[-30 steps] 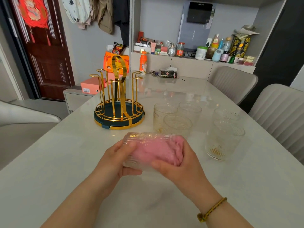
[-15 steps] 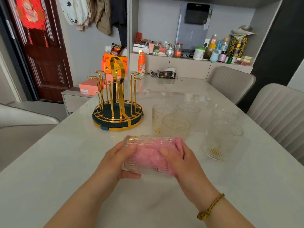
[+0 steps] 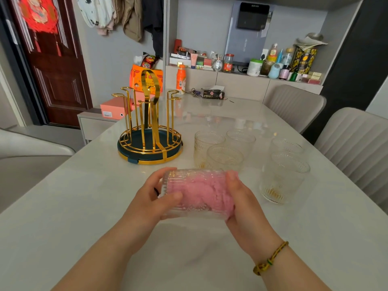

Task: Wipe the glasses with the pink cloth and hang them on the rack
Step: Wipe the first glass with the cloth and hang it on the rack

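Note:
A ribbed clear glass lies on its side in front of me, held above the white table. My left hand grips its base end. Stuffed inside it is the pink cloth, and my right hand holds that cloth at the glass's mouth. The gold wire rack on a dark green round base stands to the back left, with nothing on its hooks. Several more glasses stand upright behind my hands: a group of three and two to the right.
Padded grey chairs line the right side of the table, and another chair sits at the left. An orange bottle, keys and a dark packet lie at the table's far end. A shelf with bottles and jars runs behind.
The glass has turned a little in my hands, and my right thumb has shifted along its mouth. My view has dipped slightly; the rack and other glasses stay put.

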The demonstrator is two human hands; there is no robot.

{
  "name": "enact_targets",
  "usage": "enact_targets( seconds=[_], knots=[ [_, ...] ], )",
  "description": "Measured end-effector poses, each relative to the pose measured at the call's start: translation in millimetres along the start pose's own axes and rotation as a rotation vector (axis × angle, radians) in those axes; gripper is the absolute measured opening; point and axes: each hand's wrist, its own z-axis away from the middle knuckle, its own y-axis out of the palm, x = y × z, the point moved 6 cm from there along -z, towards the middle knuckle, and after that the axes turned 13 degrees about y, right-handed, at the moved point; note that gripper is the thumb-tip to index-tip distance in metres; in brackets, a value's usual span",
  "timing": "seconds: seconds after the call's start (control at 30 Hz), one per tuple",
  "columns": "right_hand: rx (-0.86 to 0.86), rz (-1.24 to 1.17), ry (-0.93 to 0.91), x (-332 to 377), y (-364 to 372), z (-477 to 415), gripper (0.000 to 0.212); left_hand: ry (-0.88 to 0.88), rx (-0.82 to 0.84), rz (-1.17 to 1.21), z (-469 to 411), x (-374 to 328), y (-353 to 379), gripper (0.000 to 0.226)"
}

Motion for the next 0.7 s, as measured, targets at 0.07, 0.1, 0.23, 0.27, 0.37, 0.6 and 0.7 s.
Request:
enact_targets(
  seconds=[0.07,0.1,0.23,0.27,0.37,0.6,0.7],
  knots=[
    [0.023,0.168,-0.061,4.0,7.3,5.4,0.044,-0.053,-0.026,0.027,0.2,2.5,-0.8,0.052],
    [0.034,0.223,-0.097,4.8,9.5,6.2,0.048,-0.089,-0.036,0.047,0.7,2.2,-0.7,0.042],
    [0.091,0.297,-0.154,9.6,13.6,10.9,0.06,-0.169,-0.062,0.117,3.2,3.3,-1.0,0.017],
    [0.09,0.302,-0.157,9.8,12.5,9.8,0.068,-0.169,-0.061,0.115,2.9,3.7,-1.3,0.019],
    [0.138,0.161,-0.041,2.0,6.5,2.2,0.053,-0.172,-0.07,0.1,2.0,4.8,-3.0,0.021],
    [0.154,0.497,-0.076,4.6,6.5,2.9,0.041,-0.352,-0.08,0.172,7.7,18.2,-3.2,0.024],
    [0.125,0.569,-0.096,5.5,7.0,2.7,0.041,-0.374,-0.038,0.153,9.1,20.1,-1.0,0.03]
  ],
)
